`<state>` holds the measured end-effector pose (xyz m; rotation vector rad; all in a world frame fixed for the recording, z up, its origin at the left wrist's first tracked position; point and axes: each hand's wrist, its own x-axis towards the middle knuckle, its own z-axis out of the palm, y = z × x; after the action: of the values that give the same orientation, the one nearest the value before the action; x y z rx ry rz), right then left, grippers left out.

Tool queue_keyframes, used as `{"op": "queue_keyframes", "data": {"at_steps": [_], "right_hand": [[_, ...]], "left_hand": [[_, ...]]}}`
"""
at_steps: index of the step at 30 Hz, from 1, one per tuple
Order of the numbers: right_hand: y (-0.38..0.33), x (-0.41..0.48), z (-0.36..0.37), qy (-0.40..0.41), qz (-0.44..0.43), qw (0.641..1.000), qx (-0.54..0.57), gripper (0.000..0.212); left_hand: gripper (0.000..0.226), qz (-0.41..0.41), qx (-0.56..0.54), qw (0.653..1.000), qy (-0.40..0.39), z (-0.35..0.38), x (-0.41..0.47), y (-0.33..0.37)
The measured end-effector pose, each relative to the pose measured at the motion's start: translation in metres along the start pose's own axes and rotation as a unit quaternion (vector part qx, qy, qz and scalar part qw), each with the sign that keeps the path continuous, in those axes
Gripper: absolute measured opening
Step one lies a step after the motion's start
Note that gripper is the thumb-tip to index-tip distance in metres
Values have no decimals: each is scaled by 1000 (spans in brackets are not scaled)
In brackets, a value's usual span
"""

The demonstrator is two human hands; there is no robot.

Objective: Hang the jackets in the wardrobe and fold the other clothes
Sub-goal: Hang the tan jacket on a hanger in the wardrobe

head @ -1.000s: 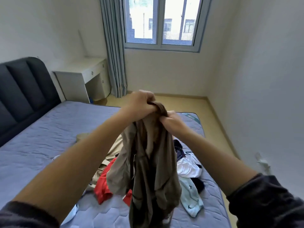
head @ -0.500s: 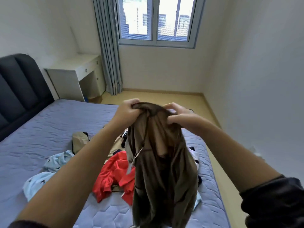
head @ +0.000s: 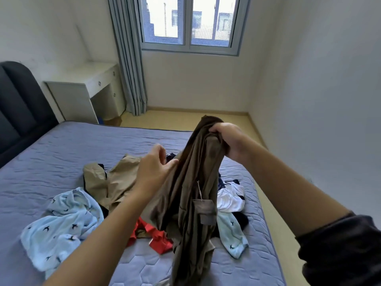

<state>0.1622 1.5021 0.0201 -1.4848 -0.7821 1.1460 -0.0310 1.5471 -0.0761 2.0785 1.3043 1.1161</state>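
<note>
Right hand (head: 228, 141) bunches limp brown garment (head: 191, 193) — soft, draping folds.

Shows soft, even daylight from the window (head: 188, 23), with the panes overexposed. Leaves only faint shadows on the bed (head: 61, 157). Bows straight lines near the edges through wide-angle distortion. Blurs the left hand (head: 153, 168) slightly; renders distant detail soft and compressed.

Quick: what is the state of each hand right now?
Left hand: open, beside the brown garment, gripping nothing.
Right hand: closed, holding the brown garment by its top.
</note>
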Motion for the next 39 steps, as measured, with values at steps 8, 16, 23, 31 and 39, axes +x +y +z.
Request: {"op": "queue_keyframes", "data": {"at_steps": [8,16,23,31,39], "right_hand": [[-14,-3,-2,-47,-14,998,40,14],[-14,5,-52,-57,-44,997,42,11],[28,7,-96,-56,-11,988,-145,25],[57,2,-85,-59,-197,641,-740,23],[16,22,-95,106,-236,772,-580,27]], "left_hand": [[27,-20,-35,987,-156,65,-47,-12],[18,-111,-213,961,-139,66,-29,-11],[34,-114,-193,963,-148,15,12,-11],[28,-83,-125,961,-231,-18,33,0],[45,-67,-132,928,-343,-15,-6,-32]]}}
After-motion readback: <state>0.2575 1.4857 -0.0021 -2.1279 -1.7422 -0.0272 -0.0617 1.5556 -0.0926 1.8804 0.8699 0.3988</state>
